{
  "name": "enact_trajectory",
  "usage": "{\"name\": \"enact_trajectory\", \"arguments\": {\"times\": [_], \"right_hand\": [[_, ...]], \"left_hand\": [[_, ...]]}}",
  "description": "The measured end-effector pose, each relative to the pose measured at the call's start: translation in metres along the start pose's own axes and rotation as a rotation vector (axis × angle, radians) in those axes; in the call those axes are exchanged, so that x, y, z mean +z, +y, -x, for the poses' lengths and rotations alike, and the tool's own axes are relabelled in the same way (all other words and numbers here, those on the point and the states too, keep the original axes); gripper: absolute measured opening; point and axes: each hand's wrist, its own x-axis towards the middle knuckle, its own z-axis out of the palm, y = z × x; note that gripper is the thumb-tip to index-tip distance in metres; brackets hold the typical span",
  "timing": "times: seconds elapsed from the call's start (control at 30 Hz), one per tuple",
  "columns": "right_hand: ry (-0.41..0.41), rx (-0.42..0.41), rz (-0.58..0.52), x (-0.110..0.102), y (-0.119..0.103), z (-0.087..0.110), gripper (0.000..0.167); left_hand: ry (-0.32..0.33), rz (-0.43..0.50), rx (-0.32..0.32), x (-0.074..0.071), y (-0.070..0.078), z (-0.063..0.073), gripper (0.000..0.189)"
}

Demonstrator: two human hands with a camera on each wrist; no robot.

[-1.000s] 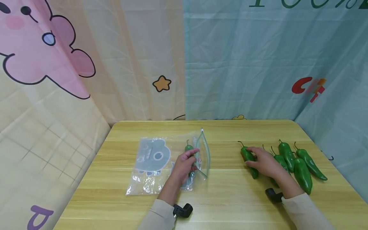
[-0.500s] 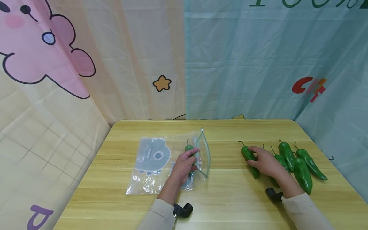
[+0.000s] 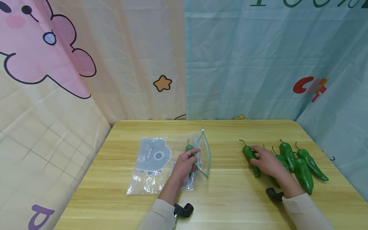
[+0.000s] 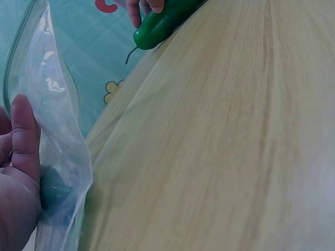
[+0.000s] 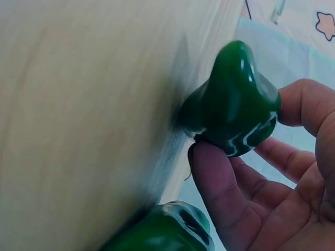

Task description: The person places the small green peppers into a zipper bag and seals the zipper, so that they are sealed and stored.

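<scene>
A clear zip bag [image 3: 166, 183] with grey cartoon prints lies on the left half of the table, its mouth gaping to the right. My left hand [image 3: 184, 164] pinches the bag near that mouth, the plastic between thumb and fingers. Inside the bag, partly behind the hand, is a green pepper [image 3: 188, 147]. On the right, my right hand [image 3: 265, 163] grips another green pepper [image 3: 249, 154] between thumb and fingers, stem pointing away from me. The right wrist view shows this pepper [image 5: 235, 104] pinched close to the table surface.
Several more green peppers [image 3: 303, 175] lie grouped beside and partly under the right forearm. The wooden table [image 3: 227, 204] meets printed curtains [image 3: 230, 64] at its back edge and sides. A wrist camera [image 3: 184, 210] sits on each wrist.
The pepper in my right hand has shifted very slightly to the right and away from me. My left hand and the bag stay in place.
</scene>
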Motion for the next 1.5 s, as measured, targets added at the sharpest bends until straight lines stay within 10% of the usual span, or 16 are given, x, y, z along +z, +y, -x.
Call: {"name": "enact_trajectory", "arguments": {"times": [1.0,1.5], "right_hand": [[0.034,-0.011,-0.082,0.0,-0.002,-0.001,0.05],[-0.019,0.013,-0.384,-0.003,-0.013,-0.006,0.053]], "left_hand": [[0.004,0.014,0.003,0.0,-0.003,-0.001,0.044],[0.001,0.011,0.001,0.0,0.0,0.0,0.044]]}}
